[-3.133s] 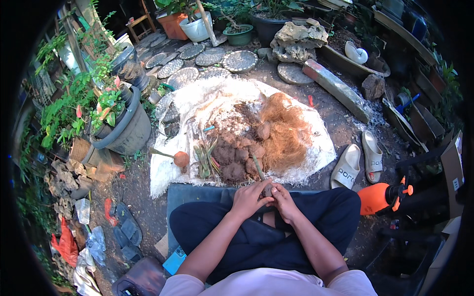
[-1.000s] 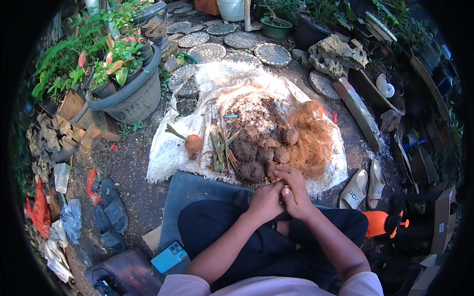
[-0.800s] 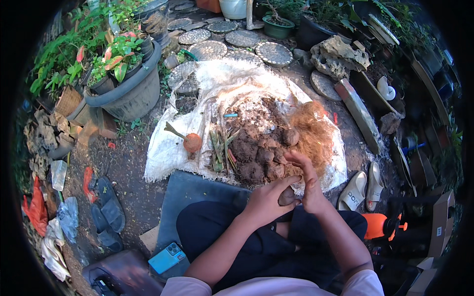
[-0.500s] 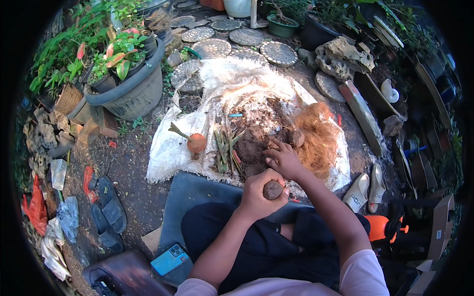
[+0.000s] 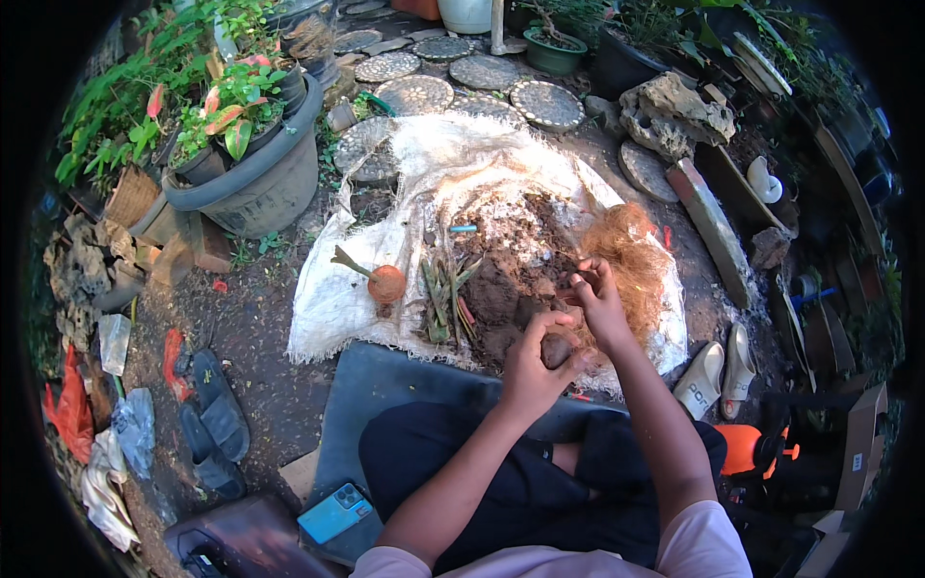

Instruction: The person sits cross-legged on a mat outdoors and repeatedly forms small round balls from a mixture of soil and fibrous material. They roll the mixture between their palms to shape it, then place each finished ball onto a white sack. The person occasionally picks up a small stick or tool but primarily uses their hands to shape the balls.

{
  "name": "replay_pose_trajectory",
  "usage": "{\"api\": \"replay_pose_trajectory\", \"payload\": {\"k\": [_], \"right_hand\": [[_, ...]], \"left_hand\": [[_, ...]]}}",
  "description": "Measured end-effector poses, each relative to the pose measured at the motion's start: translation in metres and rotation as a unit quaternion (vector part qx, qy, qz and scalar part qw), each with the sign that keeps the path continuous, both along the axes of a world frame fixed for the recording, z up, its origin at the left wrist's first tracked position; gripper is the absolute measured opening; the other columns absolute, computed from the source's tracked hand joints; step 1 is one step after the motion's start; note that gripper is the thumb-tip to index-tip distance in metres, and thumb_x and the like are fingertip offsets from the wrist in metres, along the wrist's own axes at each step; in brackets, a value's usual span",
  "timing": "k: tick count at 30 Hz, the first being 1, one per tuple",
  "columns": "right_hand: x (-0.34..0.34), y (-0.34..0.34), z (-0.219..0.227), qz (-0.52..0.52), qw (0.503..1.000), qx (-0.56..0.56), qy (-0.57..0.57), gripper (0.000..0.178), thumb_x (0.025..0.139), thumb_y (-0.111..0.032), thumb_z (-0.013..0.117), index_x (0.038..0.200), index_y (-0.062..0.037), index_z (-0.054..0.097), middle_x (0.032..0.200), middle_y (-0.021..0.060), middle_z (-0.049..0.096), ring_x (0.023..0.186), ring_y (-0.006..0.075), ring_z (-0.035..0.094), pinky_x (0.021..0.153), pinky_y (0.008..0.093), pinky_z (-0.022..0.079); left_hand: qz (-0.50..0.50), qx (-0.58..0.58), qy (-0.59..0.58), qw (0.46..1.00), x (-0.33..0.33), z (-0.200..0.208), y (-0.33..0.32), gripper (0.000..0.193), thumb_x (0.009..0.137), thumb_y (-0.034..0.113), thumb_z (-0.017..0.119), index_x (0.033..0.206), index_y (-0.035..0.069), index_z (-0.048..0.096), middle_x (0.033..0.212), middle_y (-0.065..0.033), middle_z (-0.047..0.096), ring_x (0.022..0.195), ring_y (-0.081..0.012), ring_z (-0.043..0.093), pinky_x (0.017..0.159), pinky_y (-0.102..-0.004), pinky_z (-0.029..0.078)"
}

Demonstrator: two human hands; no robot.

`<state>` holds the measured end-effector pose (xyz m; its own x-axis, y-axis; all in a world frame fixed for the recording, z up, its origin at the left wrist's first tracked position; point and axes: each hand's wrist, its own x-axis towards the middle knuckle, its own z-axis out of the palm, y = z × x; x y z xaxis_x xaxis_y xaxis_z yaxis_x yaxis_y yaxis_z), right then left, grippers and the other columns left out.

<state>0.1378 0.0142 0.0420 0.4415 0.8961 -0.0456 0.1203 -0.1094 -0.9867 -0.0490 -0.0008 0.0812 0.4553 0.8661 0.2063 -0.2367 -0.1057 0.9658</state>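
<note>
My left hand (image 5: 536,368) is wrapped round a dark brown ball of soil (image 5: 555,352), held just above the sack's near edge. Close to it on the right is my right hand (image 5: 601,301), its fingers curled and brought together beside the mound of fibre; whatever they pinch is too small to make out. Dark loose soil (image 5: 493,294) lies heaped in front of both hands. Tangled brown fibre (image 5: 631,252) spreads to the right. Cut green leaves (image 5: 440,299) lie left of the soil, and farther left rests an orange-brown fibre-wrapped ball (image 5: 386,284) with a green stem.
A white woven sack (image 5: 332,313) lies under the materials. A dark mat (image 5: 385,376) is beneath my crossed legs, with a blue phone (image 5: 334,512) on it. Slippers (image 5: 220,405) stand left, pale sandals (image 5: 700,380) right. A large planter (image 5: 255,183) sits far left.
My left hand has moved slightly up and right with the soil ball. The right hand has lifted from the soil and shifted right towards the fibre, its fingers curling in.
</note>
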Motion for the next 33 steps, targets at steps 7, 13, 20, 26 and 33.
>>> {"api": "replay_pose_trajectory", "payload": {"k": [7, 13, 20, 26, 33], "right_hand": [[-0.016, -0.082, 0.05, -0.03, 0.989, 0.012, 0.147, 0.032, 0.104, -0.007, 0.05, 0.135, -0.0081, 0.045, 0.112, 0.0112, 0.07, 0.086, 0.0141, 0.065, 0.076, 0.0291, 0.053], [-0.04, -0.129, 0.035, -0.06, 0.981, 0.01, 0.185, 0.02, 0.104, -0.022, 0.057, 0.114, -0.0049, 0.058, 0.092, 0.0013, 0.065, 0.079, 0.0096, 0.06, 0.07, 0.0269, 0.05], [-0.036, -0.151, 0.024, -0.066, 0.987, -0.011, 0.145, 0.022, 0.108, -0.029, 0.049, 0.108, -0.0071, 0.052, 0.083, 0.0016, 0.059, 0.068, 0.0098, 0.059, 0.061, 0.0245, 0.047], [-0.042, -0.151, 0.051, -0.047, 0.985, 0.041, 0.162, 0.021, 0.108, -0.028, 0.049, 0.112, -0.0075, 0.05, 0.079, 0.0011, 0.058, 0.06, 0.0087, 0.059, 0.053, 0.0231, 0.045], [-0.048, -0.14, 0.065, -0.042, 0.991, -0.01, 0.123, 0.018, 0.106, -0.022, 0.052, 0.118, -0.0089, 0.048, 0.078, 0.0008, 0.058, 0.055, 0.0077, 0.055, 0.049, 0.0221, 0.041]], "left_hand": [[-0.089, -0.318, -0.118, 0.937, 0.004, -0.016, -0.004, 0.038, 0.106, 0.047, 0.046, 0.099, 0.01, 0.056, 0.083, -0.0044, 0.062, 0.07, -0.0126, 0.062, 0.06, -0.024, 0.048], [-0.094, -0.402, -0.175, 0.894, 0.013, -0.031, -0.011, 0.026, 0.104, 0.035, 0.042, 0.114, 0.013, 0.051, 0.094, -0.0067, 0.065, 0.076, -0.0156, 0.065, 0.067, -0.0309, 0.052], [-0.029, -0.352, -0.094, 0.931, 0.025, -0.037, -0.019, 0.032, 0.109, 0.036, 0.04, 0.131, 0.013, 0.044, 0.107, -0.0119, 0.063, 0.088, -0.0192, 0.066, 0.074, -0.0329, 0.056], [-0.091, -0.365, -0.046, 0.925, 0.016, -0.028, -0.019, 0.041, 0.108, 0.047, 0.041, 0.13, 0.013, 0.048, 0.102, -0.009, 0.063, 0.066, -0.0129, 0.062, 0.05, -0.0217, 0.047], [-0.092, -0.323, -0.158, 0.929, 0.022, -0.038, -0.025, 0.039, 0.106, 0.042, 0.036, 0.131, 0.014, 0.047, 0.115, -0.0101, 0.06, 0.088, -0.0189, 0.062, 0.08, -0.0352, 0.051]]}}
